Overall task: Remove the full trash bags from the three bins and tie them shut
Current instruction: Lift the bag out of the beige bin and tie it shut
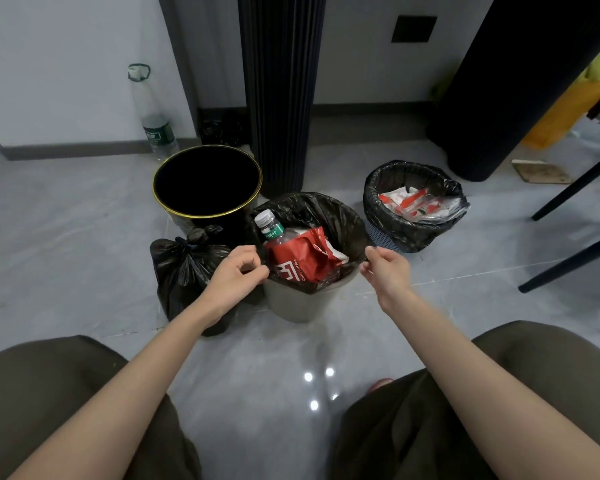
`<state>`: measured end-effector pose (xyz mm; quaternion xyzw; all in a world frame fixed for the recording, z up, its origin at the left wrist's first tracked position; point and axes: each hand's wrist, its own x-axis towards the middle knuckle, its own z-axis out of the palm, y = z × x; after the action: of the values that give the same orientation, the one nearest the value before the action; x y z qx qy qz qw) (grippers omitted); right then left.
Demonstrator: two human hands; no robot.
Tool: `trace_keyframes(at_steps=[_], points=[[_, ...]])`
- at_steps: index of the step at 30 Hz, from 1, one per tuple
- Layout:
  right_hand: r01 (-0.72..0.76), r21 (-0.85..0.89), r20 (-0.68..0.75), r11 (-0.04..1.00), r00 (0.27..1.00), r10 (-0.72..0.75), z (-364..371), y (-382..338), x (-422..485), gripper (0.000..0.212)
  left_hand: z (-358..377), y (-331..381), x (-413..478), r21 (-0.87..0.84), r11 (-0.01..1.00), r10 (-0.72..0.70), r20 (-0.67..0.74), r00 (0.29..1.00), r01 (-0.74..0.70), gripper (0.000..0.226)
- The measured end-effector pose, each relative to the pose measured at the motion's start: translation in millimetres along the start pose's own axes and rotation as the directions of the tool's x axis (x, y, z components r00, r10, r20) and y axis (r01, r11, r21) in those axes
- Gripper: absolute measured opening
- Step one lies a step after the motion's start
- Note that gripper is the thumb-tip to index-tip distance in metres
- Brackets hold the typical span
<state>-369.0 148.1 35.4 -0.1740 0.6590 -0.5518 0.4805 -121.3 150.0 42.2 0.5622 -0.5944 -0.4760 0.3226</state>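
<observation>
Two edges of the crinkled black liner (326,216), at nine and three o'clock on the round grey bin (298,303), are pinched by the left grip (238,268) and right grip (383,265), with glossy floor (274,362) open at six.

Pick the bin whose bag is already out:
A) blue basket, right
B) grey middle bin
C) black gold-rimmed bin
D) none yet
C: the black gold-rimmed bin has no liner, and a tied black bag sits on the floor beside it. The grey bin and the blue basket still hold lined, open bags with trash in them.
</observation>
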Motion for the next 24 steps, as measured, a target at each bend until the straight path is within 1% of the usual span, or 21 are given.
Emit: trace_keyframes(at_steps=[2,4,6,7,8,9,10,11,12,14,16,17,18,19,21,22,23,24], points=[[0.039,-0.122,0.045,0.992,0.998,-0.033,2,1,-8,0.005,-3,2,-2,0.021,1.0,-0.004,0.045,0.999,0.003,0.031],[0.087,-0.262,0.146,0.961,0.988,-0.049,3,-1,-17,0.006,-6,4,-4,0.013,1.0,-0.005,0.079,0.997,0.004,0.029],[0.165,-0.464,0.294,0.87,0.955,-0.025,4,-5,-25,0.017,-10,3,-4,-0.002,0.999,-0.034,0.08,0.996,0.034,0.029],[0.191,-0.539,0.344,0.821,0.939,0.007,4,-7,-28,0.02,-13,2,-3,-0.008,0.998,-0.054,0.073,0.996,0.055,0.027],[0.204,-0.584,0.362,0.785,0.932,0.027,5,-9,-30,0.019,-15,2,-1,-0.015,0.997,-0.074,0.064,0.995,0.075,0.028],[0.213,-0.609,0.351,0.764,0.936,0.019,6,-8,-28,0.016,-15,1,1,-0.021,0.995,-0.097,0.043,0.994,0.098,0.032],[0.216,-0.612,0.311,0.761,0.95,-0.019,7,-9,-26,0.012,-15,-1,3,-0.026,0.993,-0.115,0.001,0.993,0.115,0.04],[0.22,-0.607,0.249,0.764,0.965,-0.08,8,-7,-21,0.006,-14,-3,6,-0.029,0.992,-0.123,-0.069,0.99,0.122,0.046],[0.223,-0.595,0.176,0.772,0.974,-0.145,8,-6,-14,0.004,-13,-4,9,-0.026,0.992,-0.128,-0.151,0.98,0.126,0.047],[0.235,-0.578,0.035,0.782,0.964,-0.264,6,-5,1,0.015,-10,-7,17,-0.021,0.99,-0.14,-0.282,0.949,0.14,0.046],[0.243,-0.611,-0.073,0.753,0.93,-0.359,2,-3,16,0.022,-6,-8,24,-0.028,0.986,-0.165,-0.331,0.929,0.165,0.046],[0.214,-0.642,-0.112,0.736,0.924,-0.366,-1,-1,25,0.026,-4,-8,27,-0.023,0.984,-0.174,-0.341,0.924,0.177,0.047],[0.155,-0.675,-0.141,0.721,0.932,-0.333,-3,2,33,0.033,-2,-7,30,-0.017,0.981,-0.185,-0.344,0.921,0.191,0.051],[0.087,-0.698,-0.156,0.711,0.95,-0.269,-5,6,42,0.041,0,-7,32,0.002,0.977,-0.199,-0.337,0.92,0.212,0.055],[-0.072,-0.678,-0.161,0.732,0.986,-0.052,-7,15,54,0.059,4,-7,36,0.048,0.967,-0.225,-0.307,0.925,0.251,0.064],[-0.148,-0.632,-0.151,0.76,0.986,0.067,-8,17,55,0.063,5,-8,37,0.067,0.96,-0.241,-0.294,0.925,0.272,0.065],[-0.207,-0.575,-0.131,0.792,0.978,0.161,-8,18,54,0.061,6,-9,39,0.08,0.954,-0.256,-0.281,0.925,0.288,0.064],[-0.242,-0.504,-0.114,0.829,0.97,0.214,-9,19,54,0.055,6,-12,40,0.092,0.95,-0.264,-0.269,0.926,0.298,0.06]])
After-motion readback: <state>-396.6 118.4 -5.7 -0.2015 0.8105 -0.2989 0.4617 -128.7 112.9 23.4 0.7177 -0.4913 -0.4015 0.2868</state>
